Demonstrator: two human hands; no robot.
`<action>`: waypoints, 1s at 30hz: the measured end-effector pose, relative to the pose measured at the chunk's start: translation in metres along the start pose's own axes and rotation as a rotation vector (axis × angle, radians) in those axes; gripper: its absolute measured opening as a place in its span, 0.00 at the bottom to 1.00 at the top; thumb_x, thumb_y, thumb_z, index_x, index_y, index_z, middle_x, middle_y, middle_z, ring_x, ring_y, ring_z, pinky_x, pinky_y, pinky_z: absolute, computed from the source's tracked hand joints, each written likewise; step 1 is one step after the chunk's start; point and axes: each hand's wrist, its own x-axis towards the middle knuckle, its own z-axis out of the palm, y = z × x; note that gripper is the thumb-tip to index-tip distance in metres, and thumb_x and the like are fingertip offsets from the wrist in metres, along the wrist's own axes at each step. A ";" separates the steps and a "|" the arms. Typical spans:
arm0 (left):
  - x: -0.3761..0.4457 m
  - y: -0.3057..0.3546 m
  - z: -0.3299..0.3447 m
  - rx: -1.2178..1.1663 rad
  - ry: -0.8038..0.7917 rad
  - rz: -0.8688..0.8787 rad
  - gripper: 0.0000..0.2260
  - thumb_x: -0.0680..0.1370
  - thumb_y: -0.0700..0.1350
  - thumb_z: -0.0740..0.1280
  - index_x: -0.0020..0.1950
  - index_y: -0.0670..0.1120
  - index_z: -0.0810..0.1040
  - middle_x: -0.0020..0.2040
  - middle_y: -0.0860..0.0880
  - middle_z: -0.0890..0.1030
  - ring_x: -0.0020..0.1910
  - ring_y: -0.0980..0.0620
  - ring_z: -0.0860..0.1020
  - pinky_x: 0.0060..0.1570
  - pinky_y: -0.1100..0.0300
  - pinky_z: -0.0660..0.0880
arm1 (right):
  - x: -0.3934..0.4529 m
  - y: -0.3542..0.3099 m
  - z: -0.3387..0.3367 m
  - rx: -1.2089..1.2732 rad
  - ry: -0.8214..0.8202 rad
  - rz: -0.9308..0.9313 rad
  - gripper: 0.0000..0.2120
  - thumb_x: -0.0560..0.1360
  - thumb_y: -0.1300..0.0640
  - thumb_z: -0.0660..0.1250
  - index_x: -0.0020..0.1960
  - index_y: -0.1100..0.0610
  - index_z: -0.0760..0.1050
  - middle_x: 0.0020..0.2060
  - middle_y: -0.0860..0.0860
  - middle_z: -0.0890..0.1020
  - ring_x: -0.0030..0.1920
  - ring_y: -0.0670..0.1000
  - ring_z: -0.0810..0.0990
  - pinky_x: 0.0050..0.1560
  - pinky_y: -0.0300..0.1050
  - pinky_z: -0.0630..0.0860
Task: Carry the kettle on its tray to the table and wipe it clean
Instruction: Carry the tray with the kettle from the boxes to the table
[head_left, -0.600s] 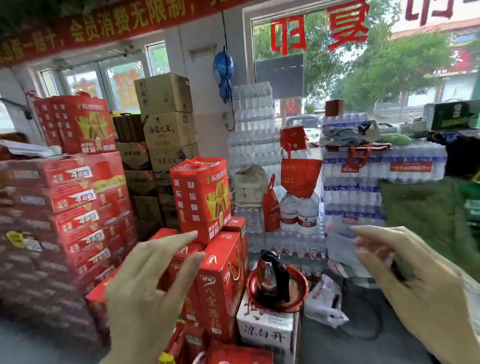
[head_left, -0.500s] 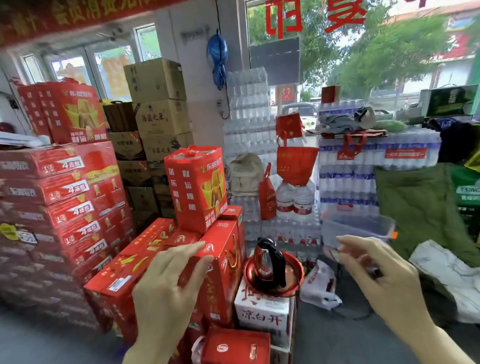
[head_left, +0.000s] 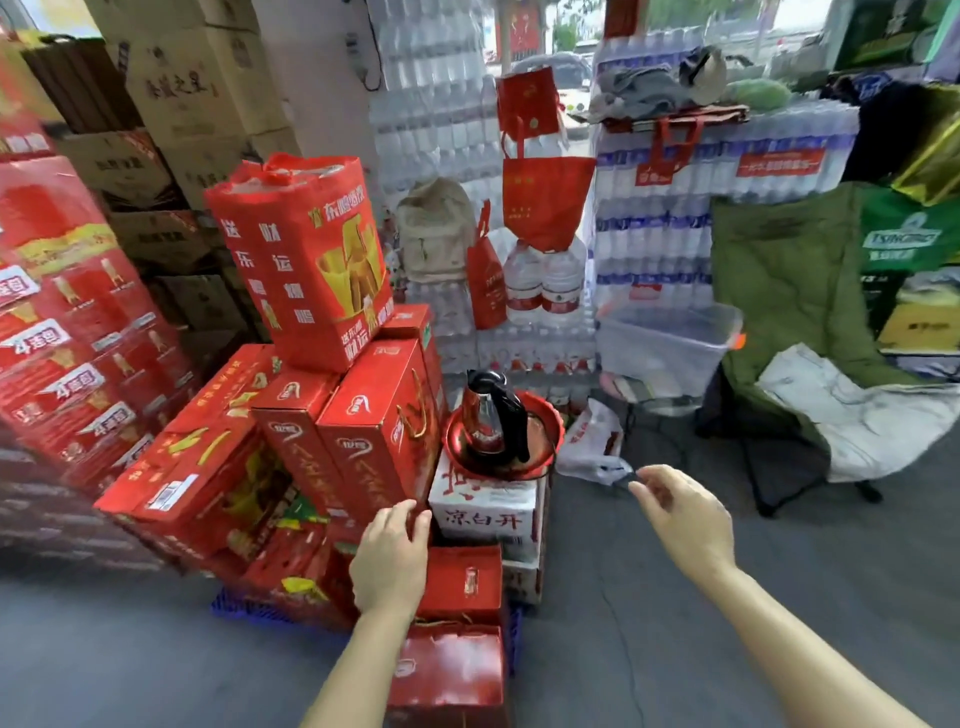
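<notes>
Kettle (head_left: 488, 415) is sitting upright on its red tray (head_left: 545, 431) (atop a white carton (head_left: 483, 506)); left hand (head_left: 390, 558) and right hand (head_left: 680, 517) are hovering short of it, fingers loosely spread, seemingly holding nothing.

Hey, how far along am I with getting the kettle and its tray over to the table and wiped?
Nothing looks finished yet. The kettle sits on its red tray, atop a white carton among the stacked goods. In hand: the left hand and right hand are both open and empty, reaching toward the tray, not touching it. Left: lifting, carrying, wiping. No table or cloth is in sight.
</notes>
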 end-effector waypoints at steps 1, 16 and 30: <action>0.010 0.003 0.012 0.004 -0.014 -0.024 0.16 0.81 0.56 0.61 0.64 0.53 0.79 0.60 0.54 0.81 0.60 0.49 0.78 0.51 0.53 0.76 | 0.009 0.004 0.009 -0.009 -0.023 0.001 0.06 0.75 0.51 0.71 0.50 0.52 0.81 0.42 0.46 0.84 0.46 0.52 0.83 0.39 0.42 0.68; 0.147 0.028 0.173 0.105 -0.150 -0.265 0.15 0.83 0.52 0.59 0.67 0.51 0.76 0.63 0.48 0.78 0.59 0.42 0.77 0.49 0.50 0.73 | 0.165 0.083 0.163 -0.039 -0.309 0.126 0.07 0.77 0.49 0.67 0.52 0.52 0.79 0.43 0.45 0.83 0.47 0.50 0.81 0.43 0.46 0.74; 0.275 -0.018 0.333 0.011 -0.201 -0.461 0.18 0.83 0.50 0.60 0.72 0.47 0.73 0.64 0.42 0.77 0.61 0.38 0.76 0.53 0.49 0.72 | 0.267 0.109 0.334 -0.055 -0.403 0.233 0.09 0.78 0.50 0.66 0.55 0.52 0.78 0.46 0.47 0.83 0.49 0.52 0.80 0.43 0.44 0.69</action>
